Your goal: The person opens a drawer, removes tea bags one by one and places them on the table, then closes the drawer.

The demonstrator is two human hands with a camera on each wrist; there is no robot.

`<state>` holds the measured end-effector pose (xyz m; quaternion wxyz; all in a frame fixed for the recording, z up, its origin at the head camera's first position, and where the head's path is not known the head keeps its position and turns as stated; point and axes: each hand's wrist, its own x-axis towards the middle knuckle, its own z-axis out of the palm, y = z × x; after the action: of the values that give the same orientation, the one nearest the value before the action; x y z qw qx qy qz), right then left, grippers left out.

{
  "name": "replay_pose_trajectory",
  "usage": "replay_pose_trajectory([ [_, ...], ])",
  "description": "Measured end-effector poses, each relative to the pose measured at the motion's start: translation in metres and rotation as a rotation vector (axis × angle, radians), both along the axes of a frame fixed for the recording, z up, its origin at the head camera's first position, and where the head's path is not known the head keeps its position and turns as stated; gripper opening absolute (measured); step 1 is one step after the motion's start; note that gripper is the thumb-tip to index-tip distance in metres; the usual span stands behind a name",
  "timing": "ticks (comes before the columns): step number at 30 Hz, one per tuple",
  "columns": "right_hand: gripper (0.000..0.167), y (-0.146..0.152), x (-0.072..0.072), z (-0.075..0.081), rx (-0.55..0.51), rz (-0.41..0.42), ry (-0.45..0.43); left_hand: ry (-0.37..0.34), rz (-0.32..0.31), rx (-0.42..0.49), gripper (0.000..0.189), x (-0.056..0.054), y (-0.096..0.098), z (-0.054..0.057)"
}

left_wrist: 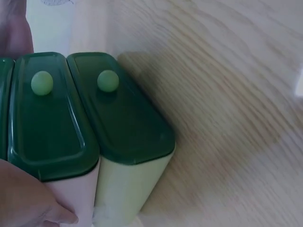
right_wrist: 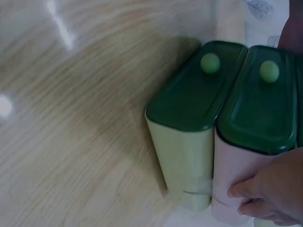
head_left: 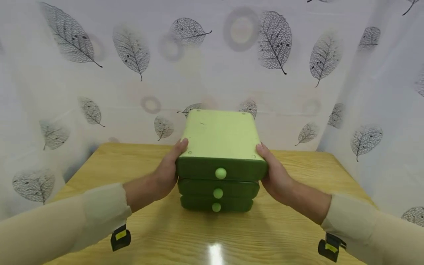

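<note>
A small three-tier drawer box sits on the wooden table in front of me, with a pale green top and dark green drawer fronts, each with a round light green knob. My left hand grips its left side, thumb at the top edge. On the opposite side my right hand holds it the same way. In the left wrist view, left-hand fingers lie against the pink middle tier. Right-hand fingertips touch that tier too in the right wrist view. The lowest tier has pale green sides.
The wooden table extends around the box on both sides and toward me. A pale curtain with leaf prints hangs behind it and along both sides. A dark strapped device hangs beneath each sleeve cuff.
</note>
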<state>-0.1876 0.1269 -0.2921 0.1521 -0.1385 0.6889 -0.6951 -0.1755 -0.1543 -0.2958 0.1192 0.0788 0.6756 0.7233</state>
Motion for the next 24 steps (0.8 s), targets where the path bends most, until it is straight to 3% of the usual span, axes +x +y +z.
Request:
replay_pose_trajectory([
  [4, 0.062, -0.005, 0.009, 0.006, -0.024, -0.019, -0.013, -0.01, 0.031, 0.018, 0.069, 0.003, 0.001, 0.001],
  [11, 0.064, -0.008, -0.001, 0.011, 0.057, -0.07, -0.029, -0.004, 0.076, 0.048, 0.063, -0.006, 0.004, 0.002],
  [17, 0.067, 0.0, -0.03, 0.008, 0.05, -0.065, -0.029, 0.042, 0.078, 0.082, 0.06, -0.034, 0.015, -0.002],
  [24, 0.067, 0.008, -0.066, 0.0, 0.063, -0.014, -0.022, 0.082, 0.052, 0.042, 0.058, -0.067, 0.016, -0.005],
])
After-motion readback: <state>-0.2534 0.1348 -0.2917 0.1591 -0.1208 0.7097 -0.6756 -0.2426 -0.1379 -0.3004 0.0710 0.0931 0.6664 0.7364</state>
